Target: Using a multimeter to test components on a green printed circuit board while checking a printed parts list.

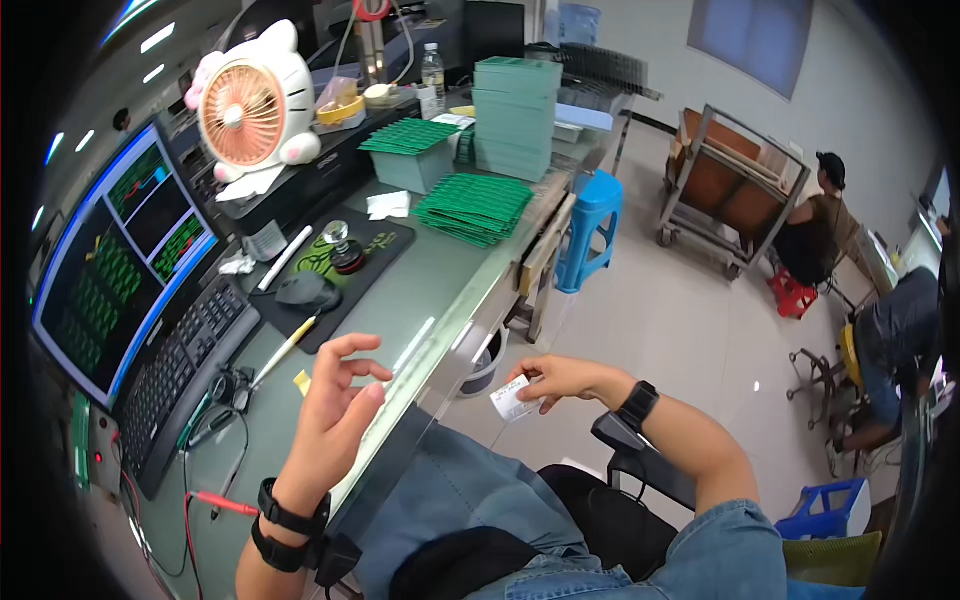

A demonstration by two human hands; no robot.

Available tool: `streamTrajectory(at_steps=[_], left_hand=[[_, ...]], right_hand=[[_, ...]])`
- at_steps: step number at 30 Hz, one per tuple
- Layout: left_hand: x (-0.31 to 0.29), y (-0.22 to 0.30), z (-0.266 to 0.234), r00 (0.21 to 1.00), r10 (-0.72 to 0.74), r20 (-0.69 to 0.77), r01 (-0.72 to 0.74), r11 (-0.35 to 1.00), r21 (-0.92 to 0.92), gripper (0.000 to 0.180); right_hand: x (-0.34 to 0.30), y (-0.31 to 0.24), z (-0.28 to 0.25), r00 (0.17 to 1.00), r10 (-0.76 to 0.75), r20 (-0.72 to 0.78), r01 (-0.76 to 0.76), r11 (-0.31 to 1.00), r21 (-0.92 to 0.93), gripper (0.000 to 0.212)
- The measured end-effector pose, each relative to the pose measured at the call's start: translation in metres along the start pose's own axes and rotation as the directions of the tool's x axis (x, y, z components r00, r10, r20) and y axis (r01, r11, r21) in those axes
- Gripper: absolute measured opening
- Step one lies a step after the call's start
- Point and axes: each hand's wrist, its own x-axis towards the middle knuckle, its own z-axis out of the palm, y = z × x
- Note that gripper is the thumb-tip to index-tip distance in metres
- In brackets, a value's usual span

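My right hand [565, 378] pinches a small white printed slip [510, 401] between thumb and fingers, out past the desk's front edge. Above the desk's near edge, my left hand [335, 415] is raised with its fingers bent and apart, and nothing is in it. Nearest to that hand on the glass-topped desk [440, 300] are a yellow pen-like tool [285, 350] and a small yellow scrap [303, 382]. Farther along lie a dark mouse [308, 291] and a clear-knobbed stamp-like object [343, 250] on a black mat [375, 250].
Green circuit boards [474, 208] lie stacked on the desk, beside pale green trays [515, 115]. A monitor [125, 270], a keyboard [185, 375] and a cat-shaped fan [255, 105] stand left. A red-handled probe [222, 503] lies near my left wrist. A blue stool [590, 230], a cart [735, 190] and two people are to the right.
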Motion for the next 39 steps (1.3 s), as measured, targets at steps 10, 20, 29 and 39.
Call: streamTrajectory(at_steps=[10, 20, 29, 39], left_hand=[[0.010, 0.002, 0.003, 0.983, -0.120, -0.137, 0.118, 0.993, -0.021, 0.039], [0.014, -0.002, 0.006, 0.967, -0.200, -0.157, 0.196, 0.980, -0.035, 0.036], [-0.020, 0.032, 0.007, 0.946, -0.323, 0.014, 0.316, 0.933, 0.170, 0.016], [-0.116, 0.052, -0.012, 0.717, -0.672, -0.186, 0.581, 0.428, 0.693, 0.023]], right_hand=[[0.127, 0.095, -0.057, 0.818, 0.451, -0.358, -0.060, 0.685, 0.726, 0.055], [0.037, 0.095, -0.063, 0.926, 0.236, -0.294, -0.001, 0.781, 0.625, 0.029], [-0.086, 0.098, 0.007, 0.989, -0.017, -0.144, -0.031, 0.947, -0.320, 0.040], [-0.127, 0.096, 0.026, 0.971, 0.100, -0.217, -0.216, 0.756, -0.618, 0.039]])
